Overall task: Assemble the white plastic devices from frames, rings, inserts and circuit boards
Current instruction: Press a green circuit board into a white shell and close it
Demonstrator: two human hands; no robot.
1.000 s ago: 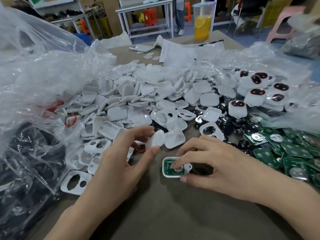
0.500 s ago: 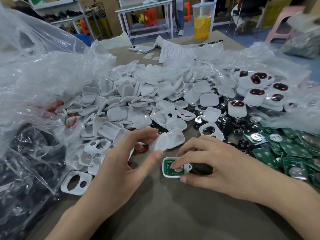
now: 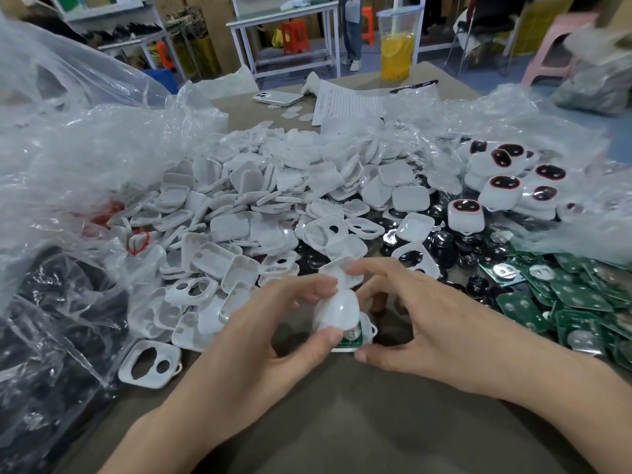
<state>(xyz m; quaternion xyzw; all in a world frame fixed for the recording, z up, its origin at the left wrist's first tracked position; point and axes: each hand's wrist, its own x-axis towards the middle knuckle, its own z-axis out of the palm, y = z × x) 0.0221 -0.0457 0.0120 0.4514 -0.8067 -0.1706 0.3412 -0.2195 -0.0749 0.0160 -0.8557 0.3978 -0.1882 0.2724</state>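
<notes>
My left hand (image 3: 270, 333) pinches a white back cover (image 3: 337, 311) between thumb and fingers, tilted over a white frame with a green circuit board (image 3: 352, 340) lying on the table. My right hand (image 3: 420, 323) holds that frame at its near edge with the thumb, and its fingertips touch the cover's top edge. A heap of white covers and frames (image 3: 273, 200) fills the middle of the table. Green circuit boards (image 3: 567, 295) lie at the right, black inserts (image 3: 444, 241) beyond my right hand, and finished devices with red-ringed black faces (image 3: 506, 186) at the far right.
Crumpled clear plastic bags (image 3: 68, 159) rise along the left side and far right. A loose white frame (image 3: 150, 364) lies near my left wrist. A phone (image 3: 277, 97), a printed sheet (image 3: 349, 104) and a cup of orange drink (image 3: 396, 49) stand at the table's far end.
My left hand carried the white cover from beside the heap down and right over the frame with the board. My right hand's fingers lifted off the board and now touch the cover.
</notes>
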